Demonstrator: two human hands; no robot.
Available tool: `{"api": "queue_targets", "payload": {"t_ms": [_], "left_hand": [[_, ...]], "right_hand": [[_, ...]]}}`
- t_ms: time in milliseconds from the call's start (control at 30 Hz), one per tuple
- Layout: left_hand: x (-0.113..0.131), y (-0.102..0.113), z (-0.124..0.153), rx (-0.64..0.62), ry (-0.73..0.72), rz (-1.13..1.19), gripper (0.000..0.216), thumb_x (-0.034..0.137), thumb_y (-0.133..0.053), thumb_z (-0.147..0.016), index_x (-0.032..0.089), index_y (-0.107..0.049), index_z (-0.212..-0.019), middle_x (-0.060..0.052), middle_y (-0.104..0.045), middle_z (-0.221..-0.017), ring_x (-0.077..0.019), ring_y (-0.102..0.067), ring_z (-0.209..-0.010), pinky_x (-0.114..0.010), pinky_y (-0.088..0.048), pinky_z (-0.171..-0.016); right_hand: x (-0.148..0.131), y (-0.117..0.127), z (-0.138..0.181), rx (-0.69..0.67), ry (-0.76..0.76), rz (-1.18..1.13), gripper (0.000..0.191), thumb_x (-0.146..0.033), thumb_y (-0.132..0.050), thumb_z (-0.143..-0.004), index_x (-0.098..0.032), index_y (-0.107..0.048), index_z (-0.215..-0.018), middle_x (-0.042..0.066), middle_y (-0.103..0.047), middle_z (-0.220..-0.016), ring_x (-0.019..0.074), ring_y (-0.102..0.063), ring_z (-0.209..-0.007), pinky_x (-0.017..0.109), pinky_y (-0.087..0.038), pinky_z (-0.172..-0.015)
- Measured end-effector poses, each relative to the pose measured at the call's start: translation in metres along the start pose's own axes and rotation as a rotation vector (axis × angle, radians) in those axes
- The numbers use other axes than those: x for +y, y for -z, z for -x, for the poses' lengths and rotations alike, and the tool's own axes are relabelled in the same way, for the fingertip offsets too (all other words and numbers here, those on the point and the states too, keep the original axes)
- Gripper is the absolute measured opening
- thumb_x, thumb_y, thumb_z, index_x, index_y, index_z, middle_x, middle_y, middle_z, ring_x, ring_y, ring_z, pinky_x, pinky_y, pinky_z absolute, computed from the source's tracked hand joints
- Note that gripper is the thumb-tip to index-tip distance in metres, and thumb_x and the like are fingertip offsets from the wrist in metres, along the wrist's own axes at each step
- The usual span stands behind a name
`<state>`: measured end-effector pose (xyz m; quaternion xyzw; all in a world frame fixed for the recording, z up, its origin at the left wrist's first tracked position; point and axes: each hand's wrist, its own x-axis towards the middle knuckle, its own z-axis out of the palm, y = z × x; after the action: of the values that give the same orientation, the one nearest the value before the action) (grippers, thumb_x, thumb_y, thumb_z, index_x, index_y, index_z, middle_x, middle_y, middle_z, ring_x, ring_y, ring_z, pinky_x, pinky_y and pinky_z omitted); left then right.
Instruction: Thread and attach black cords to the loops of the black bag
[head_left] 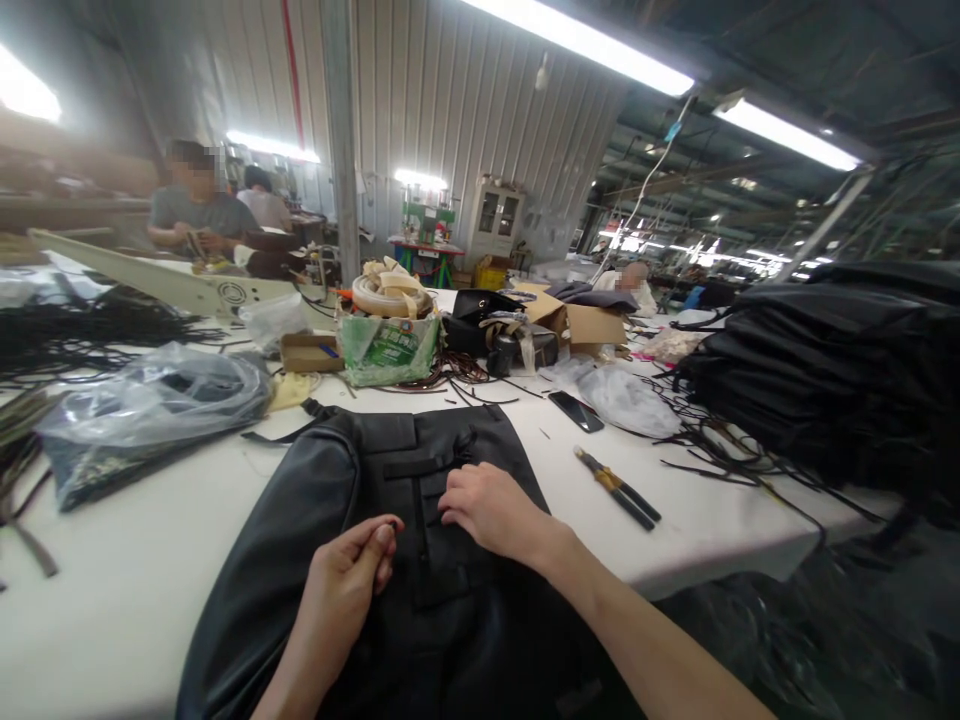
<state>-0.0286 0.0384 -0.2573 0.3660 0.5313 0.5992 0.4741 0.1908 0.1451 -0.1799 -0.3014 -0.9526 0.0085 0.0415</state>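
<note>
Leather bag [450, 560] lies flat on the white table [135, 610] before me: soft, floppy, likely slick. My left hand [349, 575] pinches something small and dark above it; my right hand [487, 510] rests loosely curled on its strap [424, 466], the firmest hold, I judge.

Black leather bag [450, 600], white table [112, 610]

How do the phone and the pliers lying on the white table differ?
The phone is a flat, all-black slab; the pliers are long and thin, with yellow near the joint and dark handles. The phone lies farther from the right hand, the pliers nearer the table's edge. Both lie untouched.
</note>
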Motion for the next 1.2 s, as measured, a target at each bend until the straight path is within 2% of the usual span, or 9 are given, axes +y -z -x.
{"api": "queue_targets", "payload": {"t_ms": [100,167,333,467,567,633,733,867,1200], "left_hand": [[0.003,0.0,0.0,0.013,0.025,0.023,0.067,0.073,-0.091,-0.073,0.012,-0.084,-0.098,-0.001,-0.063,-0.068,-0.0111,-0.049,-0.054,-0.025,-0.035,-0.053],[0.005,0.0,0.0,0.011,0.038,0.062,0.064,0.07,-0.093,-0.073,0.012,-0.083,-0.098,-0.001,-0.062,-0.068,-0.0104,-0.048,-0.055,-0.024,-0.033,-0.053],[0.02,-0.014,-0.013,-0.068,0.062,0.127,0.059,0.065,-0.094,-0.076,0.011,-0.083,-0.096,0.001,-0.059,-0.068,-0.0078,-0.044,-0.054,-0.024,-0.03,-0.053],[0.028,-0.035,-0.036,-0.127,0.031,0.112,0.055,0.063,-0.093,-0.079,0.011,-0.085,-0.097,0.0,-0.059,-0.069,-0.0076,-0.042,-0.056,-0.023,-0.03,-0.054],[0.023,-0.044,-0.047,-0.141,0.045,0.096,0.054,0.061,-0.094,-0.079,0.011,-0.085,-0.098,-0.001,-0.061,-0.071,-0.0077,-0.044,-0.056,-0.023,-0.031,-0.054],[0.017,-0.045,-0.047,-0.148,0.081,0.101,0.055,0.061,-0.095,-0.078,0.011,-0.085,-0.097,0.0,-0.06,-0.07,-0.0073,-0.043,-0.055,-0.023,-0.03,-0.053],[0.012,-0.044,-0.042,-0.169,0.136,0.135,0.052,0.059,-0.096,-0.079,0.011,-0.085,-0.098,0.0,-0.059,-0.071,-0.0066,-0.042,-0.054,-0.024,-0.03,-0.053],[0.013,-0.047,-0.04,-0.187,0.162,0.166,0.047,0.053,-0.098,-0.08,0.013,-0.086,-0.101,0.0,-0.06,-0.071,-0.0072,-0.044,-0.056,-0.024,-0.033,-0.055],[0.009,-0.047,-0.041,-0.2,0.18,0.146,0.046,0.052,-0.098,-0.08,0.012,-0.085,-0.099,0.0,-0.061,-0.07,-0.0072,-0.044,-0.056,-0.024,-0.033,-0.054]], "right_hand": [[-0.003,-0.008,-0.004,0.015,0.019,-0.027,0.013,-0.028,-0.075,-0.106,-0.02,-0.077,-0.097,0.005,-0.076,-0.103,0.0216,-0.069,-0.098,0.033,-0.048,-0.084],[-0.002,-0.014,-0.003,0.085,-0.001,-0.125,0.009,-0.023,-0.074,-0.106,-0.019,-0.074,-0.097,0.005,-0.077,-0.103,0.0217,-0.07,-0.098,0.032,-0.05,-0.086],[0.003,-0.024,0.004,0.327,-0.115,-0.696,0.015,-0.014,-0.06,-0.109,-0.021,-0.073,-0.11,0.001,-0.079,-0.095,0.017,-0.075,-0.087,0.027,-0.056,-0.082],[0.009,-0.026,0.007,0.459,-0.147,-0.891,0.015,-0.019,-0.06,-0.11,-0.022,-0.075,-0.114,0.002,-0.08,-0.097,0.0173,-0.077,-0.088,0.028,-0.058,-0.084],[0.012,-0.028,0.008,0.521,-0.19,-0.954,0.016,-0.021,-0.057,-0.111,-0.021,-0.073,-0.115,0.001,-0.076,-0.092,0.0145,-0.072,-0.076,0.026,-0.056,-0.076],[0.012,-0.031,0.009,0.539,-0.163,-0.971,0.02,-0.021,-0.054,-0.113,-0.021,-0.073,-0.12,0.001,-0.074,-0.092,0.013,-0.067,-0.071,0.025,-0.055,-0.072],[0.011,-0.032,0.009,0.553,-0.077,-0.953,0.024,-0.021,-0.055,-0.113,-0.022,-0.077,-0.122,0.003,-0.074,-0.096,0.0145,-0.069,-0.079,0.027,-0.056,-0.078],[0.01,-0.03,0.009,0.572,-0.05,-0.951,0.012,-0.02,-0.068,-0.107,-0.021,-0.08,-0.11,0.004,-0.079,-0.099,0.0179,-0.075,-0.091,0.029,-0.057,-0.087],[0.008,-0.032,0.008,0.626,-0.046,-0.962,0.012,-0.019,-0.071,-0.106,-0.02,-0.083,-0.107,0.006,-0.082,-0.098,0.0179,-0.077,-0.089,0.029,-0.06,-0.086]]}}
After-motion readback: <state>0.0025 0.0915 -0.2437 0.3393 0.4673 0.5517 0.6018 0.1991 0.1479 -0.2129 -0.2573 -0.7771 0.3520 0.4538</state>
